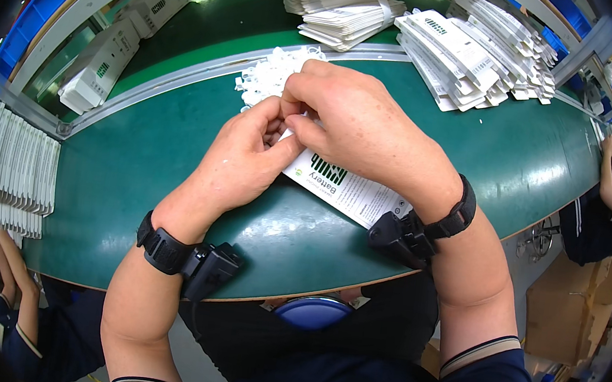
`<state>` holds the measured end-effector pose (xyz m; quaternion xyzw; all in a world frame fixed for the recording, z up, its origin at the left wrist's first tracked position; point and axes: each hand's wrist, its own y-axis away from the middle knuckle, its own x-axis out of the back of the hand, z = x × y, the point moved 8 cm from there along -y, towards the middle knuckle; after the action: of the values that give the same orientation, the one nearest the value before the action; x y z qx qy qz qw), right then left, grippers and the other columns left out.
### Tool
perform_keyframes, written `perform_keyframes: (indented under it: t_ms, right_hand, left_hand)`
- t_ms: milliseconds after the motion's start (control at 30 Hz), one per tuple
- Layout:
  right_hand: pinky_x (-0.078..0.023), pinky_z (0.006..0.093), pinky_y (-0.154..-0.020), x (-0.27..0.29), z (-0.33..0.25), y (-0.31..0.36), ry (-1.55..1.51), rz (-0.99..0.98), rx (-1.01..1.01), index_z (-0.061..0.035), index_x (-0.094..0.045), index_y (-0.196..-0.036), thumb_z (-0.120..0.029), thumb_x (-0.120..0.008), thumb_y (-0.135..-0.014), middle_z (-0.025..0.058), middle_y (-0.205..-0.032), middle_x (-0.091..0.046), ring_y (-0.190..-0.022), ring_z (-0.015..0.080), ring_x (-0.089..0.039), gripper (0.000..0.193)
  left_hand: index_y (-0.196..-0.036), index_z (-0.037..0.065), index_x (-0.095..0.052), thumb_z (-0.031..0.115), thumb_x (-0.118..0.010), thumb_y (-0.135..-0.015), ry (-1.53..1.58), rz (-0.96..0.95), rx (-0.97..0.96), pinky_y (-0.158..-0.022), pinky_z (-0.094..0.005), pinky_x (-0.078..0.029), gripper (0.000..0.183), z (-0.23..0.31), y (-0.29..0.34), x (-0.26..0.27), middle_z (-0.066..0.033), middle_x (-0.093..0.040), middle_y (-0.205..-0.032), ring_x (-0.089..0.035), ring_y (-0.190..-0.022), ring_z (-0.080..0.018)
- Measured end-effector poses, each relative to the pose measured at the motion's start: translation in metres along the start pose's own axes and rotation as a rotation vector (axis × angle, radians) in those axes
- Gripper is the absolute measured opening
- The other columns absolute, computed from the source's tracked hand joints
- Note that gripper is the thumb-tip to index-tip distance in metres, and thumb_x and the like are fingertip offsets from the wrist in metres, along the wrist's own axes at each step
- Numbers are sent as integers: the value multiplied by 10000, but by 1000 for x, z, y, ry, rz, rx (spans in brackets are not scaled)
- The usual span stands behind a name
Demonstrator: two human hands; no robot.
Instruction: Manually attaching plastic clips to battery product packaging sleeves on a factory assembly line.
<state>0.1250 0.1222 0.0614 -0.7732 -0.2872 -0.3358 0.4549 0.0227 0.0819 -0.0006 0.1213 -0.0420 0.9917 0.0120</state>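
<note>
Two grips: left fingers [282,156] tight on white carton [354,194], right fingers [305,86] nearby, hold unclear.

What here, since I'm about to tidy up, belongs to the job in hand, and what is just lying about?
Seemingly the job:
printed white box, at the left hand and right hand
pile of small white pieces
stacked white boxes

Probably just lying about:
brown cardboard box
blue bin
</note>
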Motion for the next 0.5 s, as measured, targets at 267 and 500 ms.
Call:
perform_keyframes:
  t_ms: [267,500]
  right_hand:
    - [-525,446,-740,0,-1,-1,-2,-20,-9,-24,-637,-861,-98,-664,-832,151,-866,-637,-826,357,-641,83]
    - [-517,427,-744,0,0,0,2,-16,-6,-35,-623,-866,-91,-680,-837,136,-870,-626,-834,342,-632,85]
  left_hand:
    - [-1176,-16,-615,140,-633,-992,-15,3,8,-829,-281,-522,242,-1,0,0,-72,-704,-1026,-624,-907,-98]
    - [-1172,-16,-613,151,-639,-989,-27,2,-3,-823,-285,-523,249,-2,0,1,-81,-708,-1022,-628,-893,-105]
